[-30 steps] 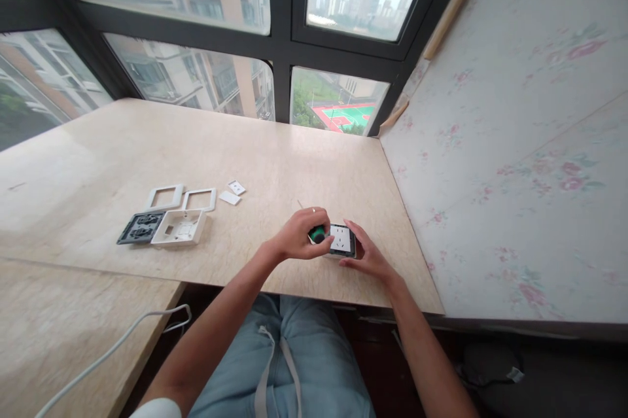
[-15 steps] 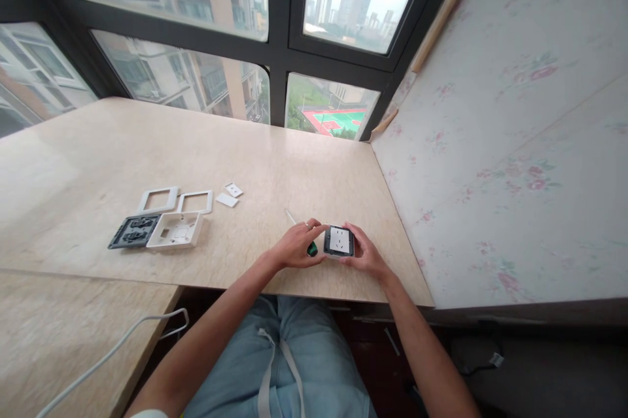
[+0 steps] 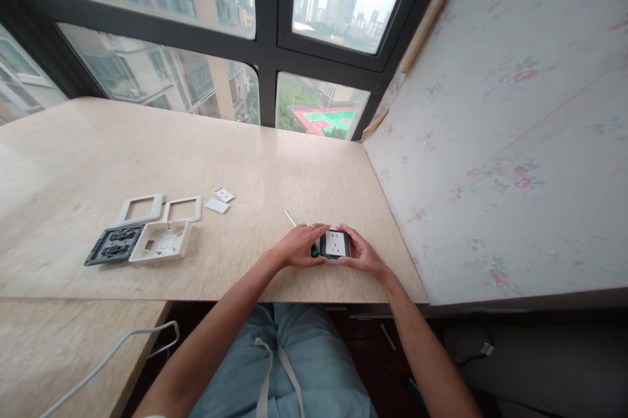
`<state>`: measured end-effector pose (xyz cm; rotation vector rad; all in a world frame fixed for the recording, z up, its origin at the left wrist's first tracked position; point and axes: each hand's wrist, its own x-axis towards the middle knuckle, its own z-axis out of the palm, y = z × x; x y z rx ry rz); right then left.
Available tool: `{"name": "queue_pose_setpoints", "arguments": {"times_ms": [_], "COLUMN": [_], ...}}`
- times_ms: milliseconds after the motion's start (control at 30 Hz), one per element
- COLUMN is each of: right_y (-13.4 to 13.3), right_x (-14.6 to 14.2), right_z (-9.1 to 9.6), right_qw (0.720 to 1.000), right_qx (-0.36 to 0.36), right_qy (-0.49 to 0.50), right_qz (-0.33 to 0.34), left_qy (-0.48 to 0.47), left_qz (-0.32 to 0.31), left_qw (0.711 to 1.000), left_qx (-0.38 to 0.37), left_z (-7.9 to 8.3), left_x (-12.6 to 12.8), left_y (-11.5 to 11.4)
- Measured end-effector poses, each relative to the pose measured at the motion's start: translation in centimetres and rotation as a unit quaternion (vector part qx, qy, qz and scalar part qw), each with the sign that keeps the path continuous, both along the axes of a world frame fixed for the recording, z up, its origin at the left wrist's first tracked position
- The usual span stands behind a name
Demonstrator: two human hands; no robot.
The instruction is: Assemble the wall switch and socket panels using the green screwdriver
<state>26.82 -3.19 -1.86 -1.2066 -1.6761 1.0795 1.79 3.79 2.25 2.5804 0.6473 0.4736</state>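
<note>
A wall socket (image 3: 335,243) with a white face and a dark surround sits between my two hands near the front edge of the counter. My left hand (image 3: 304,245) grips its left side, thumb low and fingers at the top corner. On the opposite side, my right hand (image 3: 360,251) holds it with the thumb at the lower edge and fingers at the upper right. A screwdriver (image 3: 314,250) with a green handle lies under my left hand; its shaft points away toward the window, and part of the handle is hidden.
To the left lie a white mounting box (image 3: 161,241), a dark socket back (image 3: 114,244), white frames (image 3: 142,208) and small white cover plates (image 3: 218,206). A white cable (image 3: 112,354) crosses the lower surface. A papered wall (image 3: 500,143) borders the right side.
My left fingers have closed in on the socket's upper left corner. The view has shifted slightly, so the parts on the counter appear further left.
</note>
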Motion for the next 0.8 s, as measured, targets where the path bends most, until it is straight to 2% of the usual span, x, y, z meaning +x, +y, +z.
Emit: {"name": "queue_pose_setpoints", "arguments": {"times_ms": [133, 367, 567, 800], "right_y": [-0.1, -0.2, -0.2, -0.1], "right_x": [-0.2, -0.1, -0.1, -0.5], "right_z": [-0.4, -0.3, 0.0, -0.3], "right_qw": [0.999, 0.999, 0.997, 0.997], "right_qx": [-0.002, 0.006, -0.035, -0.019], "right_qy": [0.026, 0.037, 0.062, 0.074], "right_qz": [-0.036, -0.037, -0.032, -0.028], "left_qy": [-0.007, -0.008, -0.038, -0.076], "left_qz": [-0.004, -0.01, -0.027, 0.018], "left_qw": [1.0, 0.999, 0.998, 0.997], "left_qx": [-0.024, -0.051, -0.045, -0.031], "left_z": [-0.1, -0.4, -1.0, -1.8], "left_x": [0.1, 0.2, -0.2, -0.9], "left_y": [0.5, 1.1, 0.9, 0.5]}}
